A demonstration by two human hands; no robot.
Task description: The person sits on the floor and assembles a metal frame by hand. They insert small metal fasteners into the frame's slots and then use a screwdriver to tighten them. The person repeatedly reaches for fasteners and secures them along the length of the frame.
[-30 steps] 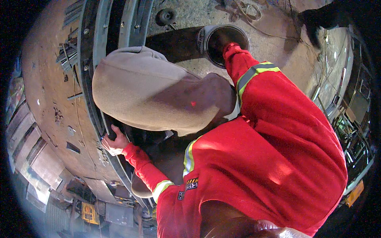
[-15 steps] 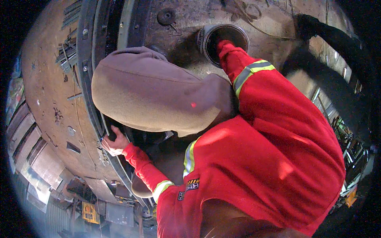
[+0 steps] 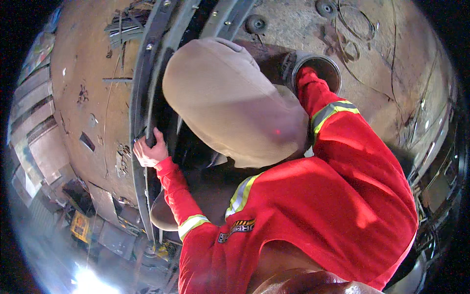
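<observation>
My left hand (image 3: 151,151) is wrapped round the edge of a long dark metal rail (image 3: 139,110), thumb pointing up along it. Bolts sit along the upper part of this rail. On the right, my red sleeve (image 3: 316,90) reaches down into an open round can (image 3: 338,73) standing on the floor. My right hand is inside the can, so its fingers and anything in them are hidden. Between my arms, a bent knee in tan trousers (image 3: 230,103) covers much of the middle.
More parallel metal rails (image 3: 220,19) run away past the knee. Round dark discs (image 3: 255,23) and looped cable (image 3: 355,24) lie on the floor beyond the can. Left of the rail are thin metal strips (image 3: 125,29) and a yellow object (image 3: 80,226).
The view has shifted, so rail, can and knee appear farther right. My left hand stays on the rail and my right arm stays in the can. A bright glare now shows at lower left.
</observation>
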